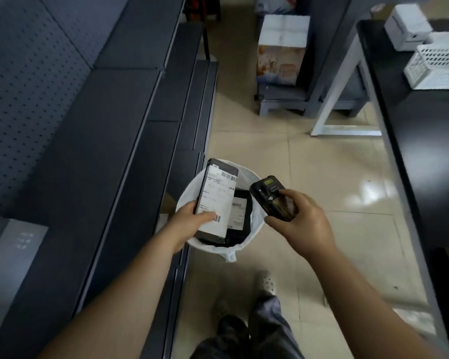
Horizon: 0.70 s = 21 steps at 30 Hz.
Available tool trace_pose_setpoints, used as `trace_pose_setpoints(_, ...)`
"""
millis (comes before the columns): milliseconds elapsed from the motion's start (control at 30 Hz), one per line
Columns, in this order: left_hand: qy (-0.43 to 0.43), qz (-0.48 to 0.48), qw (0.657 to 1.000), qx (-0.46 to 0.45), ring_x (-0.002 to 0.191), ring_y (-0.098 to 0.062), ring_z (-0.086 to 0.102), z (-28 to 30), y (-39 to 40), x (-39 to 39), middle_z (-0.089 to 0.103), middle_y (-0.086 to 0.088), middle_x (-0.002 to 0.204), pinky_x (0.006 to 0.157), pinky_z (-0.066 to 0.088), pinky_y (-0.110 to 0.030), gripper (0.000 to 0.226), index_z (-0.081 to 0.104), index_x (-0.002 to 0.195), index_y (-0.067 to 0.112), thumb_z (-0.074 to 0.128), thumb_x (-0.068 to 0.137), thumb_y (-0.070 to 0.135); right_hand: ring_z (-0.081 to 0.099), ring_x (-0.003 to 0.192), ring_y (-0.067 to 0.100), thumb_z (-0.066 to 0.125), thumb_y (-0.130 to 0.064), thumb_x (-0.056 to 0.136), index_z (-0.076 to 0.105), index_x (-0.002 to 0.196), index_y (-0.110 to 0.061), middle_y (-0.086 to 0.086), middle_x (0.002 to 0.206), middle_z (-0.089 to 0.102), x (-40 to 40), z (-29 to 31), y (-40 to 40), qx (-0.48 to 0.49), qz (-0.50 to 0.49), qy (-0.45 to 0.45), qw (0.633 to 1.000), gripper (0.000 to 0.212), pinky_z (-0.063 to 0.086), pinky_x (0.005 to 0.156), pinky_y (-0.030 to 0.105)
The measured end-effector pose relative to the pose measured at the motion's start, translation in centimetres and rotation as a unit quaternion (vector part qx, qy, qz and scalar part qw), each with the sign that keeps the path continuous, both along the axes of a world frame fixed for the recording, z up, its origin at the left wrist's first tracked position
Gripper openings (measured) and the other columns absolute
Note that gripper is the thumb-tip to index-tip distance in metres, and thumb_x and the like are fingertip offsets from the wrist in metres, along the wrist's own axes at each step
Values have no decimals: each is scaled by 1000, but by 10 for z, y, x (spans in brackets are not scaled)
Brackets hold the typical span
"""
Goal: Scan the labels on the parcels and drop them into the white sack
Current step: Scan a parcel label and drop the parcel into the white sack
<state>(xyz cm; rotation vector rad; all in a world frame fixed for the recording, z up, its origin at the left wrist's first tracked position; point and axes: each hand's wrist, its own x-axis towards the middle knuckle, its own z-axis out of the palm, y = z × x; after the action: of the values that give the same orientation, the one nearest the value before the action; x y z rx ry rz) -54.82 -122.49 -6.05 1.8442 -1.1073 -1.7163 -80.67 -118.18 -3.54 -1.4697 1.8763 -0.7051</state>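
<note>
Parcel (pixel 216 200): black, white label up, over the white sack (pixel 254 224) at 6 o'clock; label print unreadable
Left hand (pixel 189 221): fingers hidden beneath, thumb clamped on label
Right hand (pixel 300 219): wrapped round scanner (pixel 272 200), thumb on keys
Sack: second parcel (pixel 240 213) inside, partly covered

A black parcel (pixel 217 200) with a white label printed in black barcodes is showing at frame centre, over the white sack (pixel 257 216). The scanner (pixel 274 202) is showing black. Dark grey shelving (pixel 101 130) with dotted perforations is filling the left; beige floor tiles (pixel 309 177) are gleaming right.
</note>
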Motion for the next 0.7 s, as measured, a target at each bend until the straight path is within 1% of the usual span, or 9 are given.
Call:
trace_pose_setpoints(133,-16,7,998,64,101,-16,70,-41,-24,1,74,4,109,99,52,-44,31,64,117,23,72,87,19,58,110,17,85,-34,69,60,129,-27,-4,123,61,-3,-40,-41,49,34,15,998,65,45,88,28)
trace_pose_setpoints(200,-24,9,996,84,98,-15,70,-57,-36,-2,74,5,106,97,53,-43,33,63,119,23,72,88,22,57,111,17,84,-35,69,60,129,-29,-5,125,61,-5,-57,-60,72,49,15,996,65,46,91,30)
trace_pose_setpoints(300,-39,-2,994,104,101,-13,68,-82,-55,-7,72,8,110,96,54,-42,39,60,126,27,70,89,29,57,110,17,83,-36,70,60,130,-29,-6,124,61,-7,-78,-86,91,74,18,993,65,46,90,30)
trace_pose_setpoints(433,-29,-8,990,138,101,-17,69,-121,-70,-12,73,6,109,95,55,-44,32,61,121,29,68,91,30,57,107,14,82,-38,71,58,131,-31,-8,121,59,-6,-106,-114,112,100,23,988,64,47,89,32)
trace_pose_setpoints(533,-29,-34,987,153,101,-16,69,-140,-72,-14,72,5,110,94,55,-43,26,62,118,30,67,92,30,57,107,14,83,-41,71,58,130,-31,-7,121,61,-5,-124,-122,122,105,19,987,65,46,88,30)
trace_pose_setpoints(633,-72,-57,985,143,101,-14,67,-166,-70,-10,71,7,112,94,54,-41,34,63,122,28,71,89,32,56,105,13,83,-40,71,59,130,-30,-6,119,61,-1,-143,-124,136,99,18,986,64,42,85,26)
trace_pose_setpoints(700,-100,-97,983,122,100,-13,66,-182,-70,-4,69,7,111,90,55,-37,33,63,119,28,72,87,29,54,102,10,84,-39,72,59,130,-29,-6,118,61,3,-155,-123,144,88,16,986,64,40,84,25)
